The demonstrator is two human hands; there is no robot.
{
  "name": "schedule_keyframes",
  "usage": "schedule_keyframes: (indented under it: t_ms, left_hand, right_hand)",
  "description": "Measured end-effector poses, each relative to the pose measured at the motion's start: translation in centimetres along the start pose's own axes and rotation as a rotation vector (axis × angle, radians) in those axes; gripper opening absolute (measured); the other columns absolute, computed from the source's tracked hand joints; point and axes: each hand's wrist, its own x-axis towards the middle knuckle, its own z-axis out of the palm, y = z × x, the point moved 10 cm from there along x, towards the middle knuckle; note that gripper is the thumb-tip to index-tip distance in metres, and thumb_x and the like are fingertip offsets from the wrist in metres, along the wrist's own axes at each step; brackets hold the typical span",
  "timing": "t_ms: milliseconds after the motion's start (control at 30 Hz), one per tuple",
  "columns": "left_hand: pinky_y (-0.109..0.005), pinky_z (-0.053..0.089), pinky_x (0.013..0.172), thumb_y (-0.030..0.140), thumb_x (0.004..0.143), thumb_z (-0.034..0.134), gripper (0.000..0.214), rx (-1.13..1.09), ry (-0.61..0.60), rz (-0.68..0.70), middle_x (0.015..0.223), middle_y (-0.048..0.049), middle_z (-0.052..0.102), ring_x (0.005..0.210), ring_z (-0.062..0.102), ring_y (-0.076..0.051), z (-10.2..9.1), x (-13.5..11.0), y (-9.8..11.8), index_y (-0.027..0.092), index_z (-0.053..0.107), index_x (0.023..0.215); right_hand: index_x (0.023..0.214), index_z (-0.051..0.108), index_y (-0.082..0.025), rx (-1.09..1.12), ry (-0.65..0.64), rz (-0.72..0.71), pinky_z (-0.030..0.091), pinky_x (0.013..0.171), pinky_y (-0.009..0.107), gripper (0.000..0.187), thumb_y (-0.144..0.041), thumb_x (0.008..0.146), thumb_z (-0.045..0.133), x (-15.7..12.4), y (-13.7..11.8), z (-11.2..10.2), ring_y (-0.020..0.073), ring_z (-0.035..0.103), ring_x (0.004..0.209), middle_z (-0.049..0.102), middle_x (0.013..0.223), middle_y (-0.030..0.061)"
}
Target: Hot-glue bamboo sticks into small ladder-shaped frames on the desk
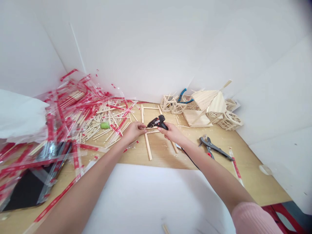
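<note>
My right hand [172, 131] is wrapped around the handle of a black hot glue gun [157, 122], its nozzle pointing left toward my left fingertips. My left hand [135, 130] is closed in a pinch on a thin wooden stick [152, 131] at the crossbar of a ladder-like stick frame [148, 148]. The frame lies flat on the wooden table, with two long sides and a far crosspiece. The nozzle tip is close to my left fingers; whether it touches the stick is too small to tell. A dark cord [191, 157] runs under my right forearm.
Loose sticks [94, 130] and red-striped plastic wrappers [73, 97] pile up on the left, with a green lump [104, 125] among them. Stick-built models [209, 102] and blue-handled pliers [181, 96] stand at the back right. A dark grey-handled tool [216, 149] lies nearer. A white sheet [156, 198] is in front.
</note>
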Motion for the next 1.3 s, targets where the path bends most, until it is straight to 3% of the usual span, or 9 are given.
schedule_keyframes:
  t_ms: [400, 700, 1033, 1300]
  left_hand:
    - [-0.030, 0.047, 0.069, 0.037, 0.065, 0.070, 0.034, 0.048, 0.013, 0.022, 0.087, -0.0068, 0.067, 0.074, 0.061, -0.019, 0.0, 0.2, -0.3, 0.015, 0.071, 0.091]
    - [-0.030, 0.047, 0.071, 0.037, 0.064, 0.070, 0.033, 0.017, 0.012, 0.023, 0.090, -0.0070, 0.067, 0.076, 0.062, -0.019, 0.1, 0.2, -0.4, 0.015, 0.072, 0.090]
    - [-0.029, 0.047, 0.069, 0.033, 0.062, 0.071, 0.031, 0.025, 0.028, 0.010, 0.080, -0.0057, 0.066, 0.074, 0.060, -0.018, -0.2, 0.1, -0.1, 0.015, 0.072, 0.087]
    - [-0.030, 0.047, 0.070, 0.035, 0.063, 0.070, 0.031, 0.019, 0.028, 0.008, 0.079, -0.0047, 0.065, 0.073, 0.060, -0.018, -0.2, 0.1, -0.1, 0.016, 0.072, 0.087]
  right_hand:
    - [0.083, 0.051, -0.016, 0.002, 0.025, -0.014, 0.031, 0.043, 0.020, 0.034, -0.047, 0.074, 0.060, -0.3, 0.0, -0.9, 0.0060, 0.038, 0.044, 0.038, 0.057, -0.0076]
    - [0.084, 0.050, -0.017, 0.019, 0.017, -0.013, 0.028, 0.040, 0.020, 0.033, -0.047, 0.075, 0.059, 0.2, 0.7, -0.3, 0.0058, 0.036, 0.042, 0.039, 0.057, -0.0076]
    - [0.083, 0.050, -0.017, -0.024, 0.050, -0.022, 0.030, 0.041, 0.020, 0.030, -0.046, 0.076, 0.059, -0.3, 2.1, -3.2, 0.0058, 0.036, 0.042, 0.038, 0.055, -0.0084]
    - [0.088, 0.051, -0.016, -0.015, 0.117, 0.070, 0.028, 0.038, 0.020, 0.035, -0.047, 0.074, 0.061, -1.4, 3.5, -6.2, 0.0048, 0.034, 0.041, 0.034, 0.055, -0.0093]
